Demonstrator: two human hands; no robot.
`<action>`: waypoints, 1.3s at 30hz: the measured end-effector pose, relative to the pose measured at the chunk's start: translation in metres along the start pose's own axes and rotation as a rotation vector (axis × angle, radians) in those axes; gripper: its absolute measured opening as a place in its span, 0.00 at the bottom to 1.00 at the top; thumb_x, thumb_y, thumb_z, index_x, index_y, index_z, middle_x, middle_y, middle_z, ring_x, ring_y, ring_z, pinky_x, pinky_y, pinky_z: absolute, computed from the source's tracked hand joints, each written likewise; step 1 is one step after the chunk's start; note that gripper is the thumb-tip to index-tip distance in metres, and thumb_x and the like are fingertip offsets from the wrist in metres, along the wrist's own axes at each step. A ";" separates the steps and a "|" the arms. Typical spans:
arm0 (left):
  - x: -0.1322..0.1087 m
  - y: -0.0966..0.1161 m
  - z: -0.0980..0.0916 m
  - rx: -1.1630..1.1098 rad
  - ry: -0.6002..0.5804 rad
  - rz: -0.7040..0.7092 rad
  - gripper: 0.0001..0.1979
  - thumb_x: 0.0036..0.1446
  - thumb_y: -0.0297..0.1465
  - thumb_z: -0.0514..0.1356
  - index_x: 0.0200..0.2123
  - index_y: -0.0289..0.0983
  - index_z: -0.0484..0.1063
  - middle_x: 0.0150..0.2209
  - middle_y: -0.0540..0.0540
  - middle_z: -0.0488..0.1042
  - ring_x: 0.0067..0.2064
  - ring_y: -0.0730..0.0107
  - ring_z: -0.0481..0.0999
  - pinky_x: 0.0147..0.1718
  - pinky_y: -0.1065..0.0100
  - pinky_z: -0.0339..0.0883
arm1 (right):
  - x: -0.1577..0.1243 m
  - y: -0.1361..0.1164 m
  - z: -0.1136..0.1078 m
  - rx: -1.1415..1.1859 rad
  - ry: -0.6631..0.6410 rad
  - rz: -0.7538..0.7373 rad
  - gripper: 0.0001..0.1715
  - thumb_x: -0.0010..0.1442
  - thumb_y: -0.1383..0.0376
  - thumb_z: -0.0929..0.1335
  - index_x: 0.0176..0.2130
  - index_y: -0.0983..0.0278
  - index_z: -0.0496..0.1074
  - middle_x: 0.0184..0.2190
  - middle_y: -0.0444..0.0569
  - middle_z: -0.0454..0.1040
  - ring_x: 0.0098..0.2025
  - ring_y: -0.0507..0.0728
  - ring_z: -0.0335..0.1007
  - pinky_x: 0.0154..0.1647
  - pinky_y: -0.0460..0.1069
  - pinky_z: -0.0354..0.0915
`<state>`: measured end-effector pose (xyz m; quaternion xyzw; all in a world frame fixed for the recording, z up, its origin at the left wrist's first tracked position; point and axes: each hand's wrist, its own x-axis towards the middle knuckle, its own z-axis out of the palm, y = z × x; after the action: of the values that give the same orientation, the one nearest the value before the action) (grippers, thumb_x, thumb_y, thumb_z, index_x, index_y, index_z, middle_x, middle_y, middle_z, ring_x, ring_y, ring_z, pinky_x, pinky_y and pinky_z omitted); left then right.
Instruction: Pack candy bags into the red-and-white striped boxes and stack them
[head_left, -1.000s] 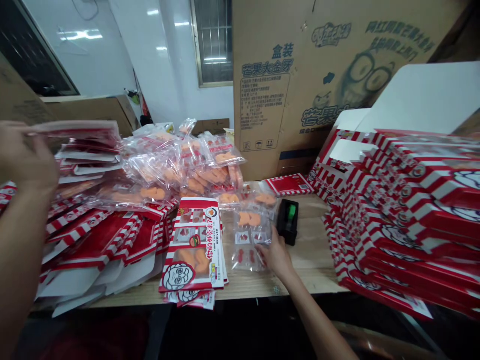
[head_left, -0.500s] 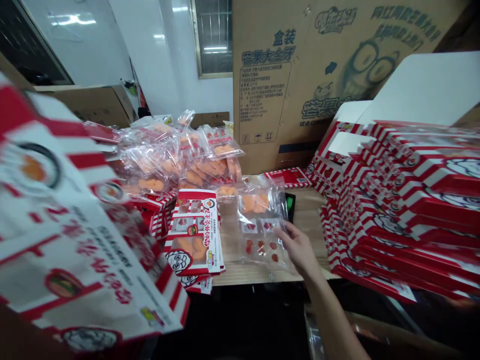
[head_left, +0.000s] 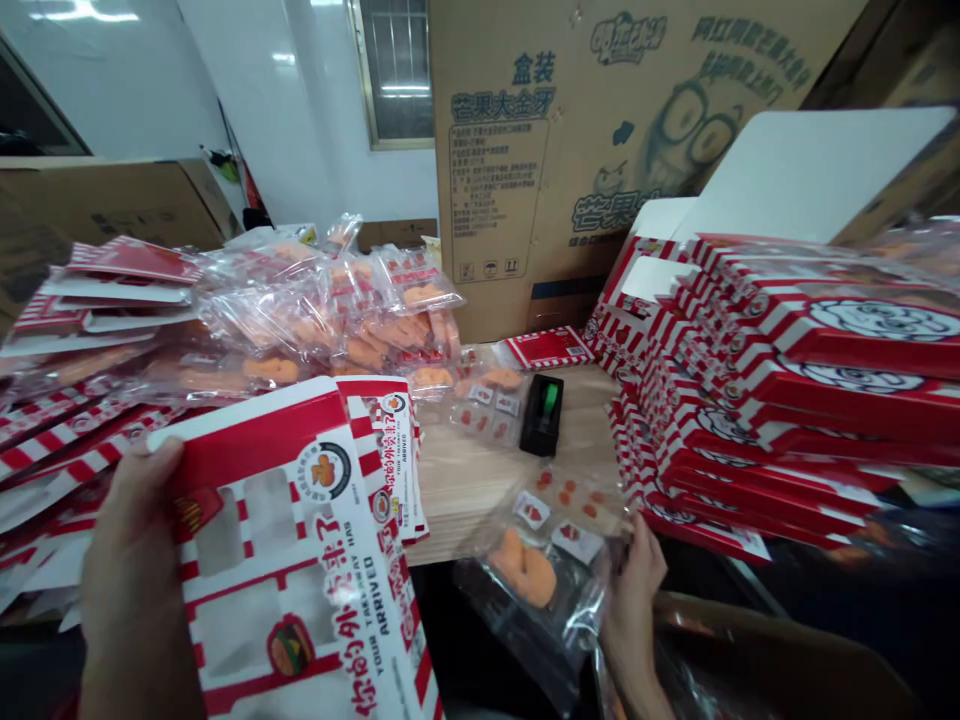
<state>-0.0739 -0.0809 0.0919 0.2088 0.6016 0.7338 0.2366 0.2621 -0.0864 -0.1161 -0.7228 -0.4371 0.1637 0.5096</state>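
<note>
My left hand (head_left: 142,520) grips a red-and-white striped carton (head_left: 277,560) by its upper left corner. Clear windows, a burger picture and printed lettering show on the carton's face. At the lower right, my right hand (head_left: 634,580) is closed on the edge of a clear plastic packet (head_left: 540,560), which hangs in front of the table edge. Orange pieces and small sachets show inside the packet. Partly behind the held carton, similar printed cartons (head_left: 405,440) lie on the table.
Clear packets (head_left: 300,310) are heaped at the back left beside stacked striped cartons (head_left: 127,290). A black tape dispenser (head_left: 541,415) with green tape stands on the wooden table (head_left: 450,490). More striped cartons (head_left: 750,400) are piled at right. A large cardboard box (head_left: 495,200) stands behind.
My right hand has lifted the clear packet off the table and brought it down toward me, uncovering the tape dispenser. The striped carton at left has swung toward the middle, and my left hand now shows.
</note>
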 end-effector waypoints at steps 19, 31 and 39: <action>-0.083 -0.062 0.032 -0.114 -0.505 -0.409 0.12 0.40 0.36 0.68 0.26 0.37 0.71 0.23 0.54 0.72 0.24 0.74 0.72 0.26 0.75 0.67 | 0.032 -0.139 -0.020 0.599 0.346 -0.190 0.16 0.46 0.59 0.74 0.35 0.64 0.72 0.30 0.46 0.76 0.32 0.58 0.74 0.39 0.55 0.70; -0.093 -0.081 0.005 0.111 -0.535 -0.267 0.15 0.46 0.43 0.64 0.28 0.37 0.72 0.31 0.49 0.72 0.35 0.66 0.73 0.34 0.71 0.67 | 0.033 -0.151 -0.001 0.878 -0.916 0.327 0.25 0.48 0.58 0.73 0.46 0.62 0.70 0.41 0.52 0.77 0.42 0.62 0.74 0.44 0.56 0.69; -0.090 -0.084 -0.006 0.041 -0.703 0.190 0.10 0.56 0.34 0.58 0.24 0.38 0.67 0.26 0.52 0.68 0.29 0.75 0.68 0.31 0.77 0.63 | 0.062 -0.153 -0.019 0.646 -1.250 0.066 0.17 0.51 0.62 0.72 0.43 0.61 0.72 0.35 0.44 0.78 0.39 0.56 0.74 0.45 0.52 0.68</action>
<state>0.0031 -0.1254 0.0060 0.5082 0.4759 0.6236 0.3554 0.2389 -0.0337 0.0399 -0.3187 -0.5555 0.6851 0.3470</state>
